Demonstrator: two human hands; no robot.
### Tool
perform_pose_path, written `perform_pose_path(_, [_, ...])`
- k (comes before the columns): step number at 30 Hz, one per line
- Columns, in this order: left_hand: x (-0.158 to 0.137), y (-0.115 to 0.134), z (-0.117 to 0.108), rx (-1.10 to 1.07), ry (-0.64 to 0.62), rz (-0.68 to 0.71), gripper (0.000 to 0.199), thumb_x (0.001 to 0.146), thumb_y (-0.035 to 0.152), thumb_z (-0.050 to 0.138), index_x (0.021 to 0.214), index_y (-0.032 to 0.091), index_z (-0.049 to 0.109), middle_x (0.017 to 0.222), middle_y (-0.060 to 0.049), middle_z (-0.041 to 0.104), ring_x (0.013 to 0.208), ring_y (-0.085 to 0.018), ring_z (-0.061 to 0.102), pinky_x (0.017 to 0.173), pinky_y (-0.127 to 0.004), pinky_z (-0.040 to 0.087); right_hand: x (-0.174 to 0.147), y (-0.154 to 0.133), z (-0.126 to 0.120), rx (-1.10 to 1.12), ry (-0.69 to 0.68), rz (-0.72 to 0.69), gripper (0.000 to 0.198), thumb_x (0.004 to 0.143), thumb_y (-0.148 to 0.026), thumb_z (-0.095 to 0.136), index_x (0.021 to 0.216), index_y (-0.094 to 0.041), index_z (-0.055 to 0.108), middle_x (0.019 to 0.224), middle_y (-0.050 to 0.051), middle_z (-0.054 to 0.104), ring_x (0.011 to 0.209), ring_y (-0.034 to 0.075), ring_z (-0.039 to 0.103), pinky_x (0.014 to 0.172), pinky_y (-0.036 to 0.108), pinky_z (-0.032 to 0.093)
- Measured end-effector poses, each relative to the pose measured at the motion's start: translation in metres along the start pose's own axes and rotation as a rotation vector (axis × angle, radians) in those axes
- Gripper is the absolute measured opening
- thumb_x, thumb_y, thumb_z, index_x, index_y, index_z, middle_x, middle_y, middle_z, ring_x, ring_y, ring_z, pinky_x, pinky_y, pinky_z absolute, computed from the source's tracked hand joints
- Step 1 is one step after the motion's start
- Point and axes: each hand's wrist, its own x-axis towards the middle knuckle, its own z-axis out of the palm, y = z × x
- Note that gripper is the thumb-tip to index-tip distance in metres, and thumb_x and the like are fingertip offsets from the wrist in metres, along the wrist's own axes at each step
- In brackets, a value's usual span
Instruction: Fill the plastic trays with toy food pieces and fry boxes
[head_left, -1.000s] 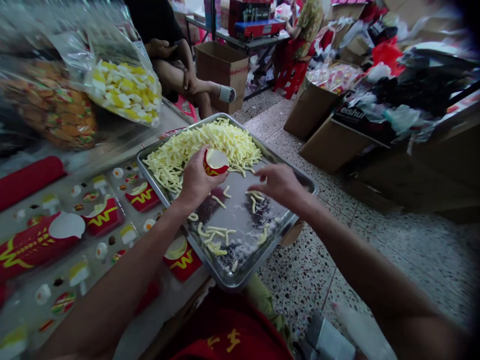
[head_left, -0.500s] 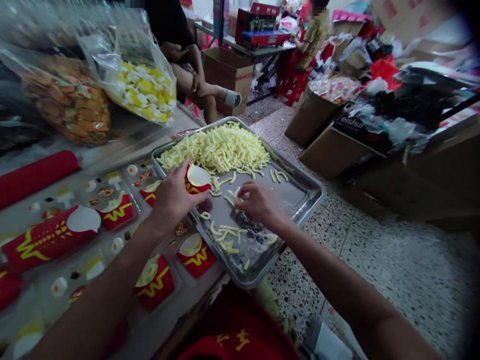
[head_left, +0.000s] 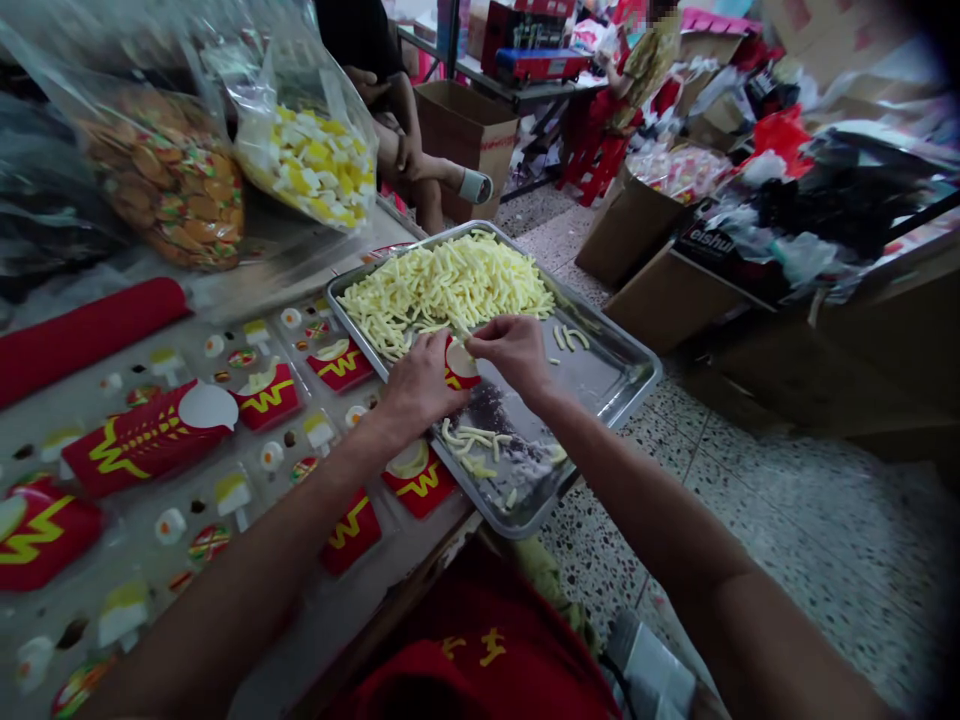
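Over the metal tray (head_left: pixel 600 390), my left hand (head_left: pixel 421 385) is closed on a small red fries carton (head_left: pixel 461 365) with a pale inside and a yellow zigzag. My right hand (head_left: pixel 514 350) pinches at the carton's mouth; a pale toy fry seems to be between its fingertips, partly hidden. A heap of pale yellow toy fries (head_left: pixel 450 280) fills the far side of the tray. A few loose fries (head_left: pixel 472 445) lie near its front. On the table left of the tray, filled fries cartons (head_left: pixel 339 365) sit in clear plastic trays.
A stack of flat red cartons (head_left: pixel 150 440) lies on the left among small toy foods. Bags of toy burgers (head_left: pixel 176 190) and yellow-white pieces (head_left: pixel 322 165) stand behind. A seated person (head_left: pixel 405 150) is beyond the table. Cardboard boxes (head_left: pixel 630 225) stand on the floor at right.
My left hand has moved right with the carton, over the tray. My right hand has risen from the tray's loose fries to the carton's mouth. The view has shifted slightly.
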Motion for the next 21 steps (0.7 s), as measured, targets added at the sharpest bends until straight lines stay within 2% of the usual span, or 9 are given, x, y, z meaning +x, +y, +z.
perform_pose_path(3, [0.006,0.009,0.019,-0.1,0.151,-0.093,0.063,0.07,0.027,0.077,0.127,0.017,0.052,0.125,-0.013,0.063,0.116,-0.031,0.062,0.099,-0.041,0.052,-0.008,-0.018,0.005,-0.136,0.088,-0.081,0.012,0.079,-0.025,0.069,0.079,-0.017,0.078,0.075,0.003,0.074,0.07,0.017,0.063,0.066,0.026,0.044])
perform_pose_path(5, [0.01,0.012,0.029,-0.119,0.193,-0.122,0.06,0.073,0.026,0.075,0.127,0.017,0.051,0.124,-0.014,0.063,0.116,-0.032,0.062,0.099,-0.043,0.052,-0.012,-0.028,0.001,-0.311,0.055,-0.139,0.015,0.081,-0.021,0.065,0.081,-0.018,0.08,0.077,0.004,0.075,0.076,0.018,0.062,0.071,0.028,0.042])
perform_pose_path(8, [0.011,0.013,0.035,-0.148,0.2,-0.071,0.07,0.069,0.022,0.078,0.132,0.016,0.048,0.126,-0.015,0.06,0.118,-0.031,0.06,0.101,-0.044,0.051,-0.006,-0.04,-0.014,-0.387,-0.264,-0.22,0.024,0.081,-0.01,0.057,0.081,-0.017,0.081,0.072,0.003,0.071,0.072,0.015,0.058,0.068,0.027,0.038])
perform_pose_path(11, [0.008,0.011,0.033,-0.189,0.235,0.058,0.078,0.068,0.018,0.078,0.138,0.014,0.044,0.128,-0.015,0.058,0.119,-0.029,0.058,0.105,-0.041,0.049,0.003,-0.046,-0.032,-0.271,-0.581,-0.284,0.027,0.079,-0.004,0.055,0.082,-0.013,0.081,0.067,-0.001,0.066,0.067,0.012,0.054,0.065,0.024,0.035])
perform_pose_path(12, [0.006,0.01,0.031,-0.195,0.244,0.101,0.079,0.069,0.018,0.077,0.14,0.013,0.043,0.128,-0.015,0.057,0.12,-0.028,0.057,0.107,-0.041,0.048,0.003,-0.046,-0.037,-0.233,-0.59,-0.299,0.026,0.079,-0.005,0.057,0.084,-0.013,0.081,0.069,-0.002,0.066,0.068,0.012,0.055,0.066,0.024,0.036])
perform_pose_path(14, [0.004,0.005,0.026,-0.199,0.244,0.138,0.078,0.071,0.021,0.077,0.141,0.014,0.043,0.13,-0.014,0.057,0.123,-0.028,0.056,0.11,-0.041,0.046,-0.004,-0.042,-0.046,-0.207,-0.448,-0.307,0.023,0.082,-0.01,0.062,0.092,-0.015,0.081,0.078,-0.001,0.07,0.073,0.013,0.056,0.07,0.025,0.038])
perform_pose_path(16, [0.003,-0.003,0.02,-0.216,0.236,0.088,0.076,0.072,0.026,0.079,0.139,0.016,0.046,0.132,-0.013,0.058,0.125,-0.029,0.056,0.111,-0.043,0.045,-0.021,-0.032,-0.055,-0.248,-0.292,-0.317,0.018,0.086,-0.016,0.065,0.096,-0.018,0.08,0.087,0.002,0.072,0.076,0.014,0.057,0.073,0.026,0.039])
perform_pose_path(17, [0.001,-0.008,0.017,-0.229,0.238,0.041,0.076,0.072,0.029,0.081,0.138,0.017,0.047,0.133,-0.013,0.059,0.124,-0.029,0.057,0.11,-0.043,0.046,-0.031,-0.025,-0.059,-0.286,-0.294,-0.349,0.016,0.089,-0.018,0.066,0.095,-0.019,0.08,0.088,0.003,0.072,0.077,0.015,0.056,0.073,0.027,0.039])
perform_pose_path(21, [-0.01,-0.028,-0.002,-0.263,0.276,-0.109,0.075,0.074,0.037,0.08,0.138,0.016,0.049,0.132,-0.012,0.063,0.12,-0.027,0.062,0.105,-0.041,0.05,-0.072,0.006,-0.069,-0.523,-0.684,-0.684,0.015,0.094,-0.018,0.063,0.087,-0.022,0.076,0.083,0.004,0.069,0.082,0.019,0.055,0.077,0.032,0.036])
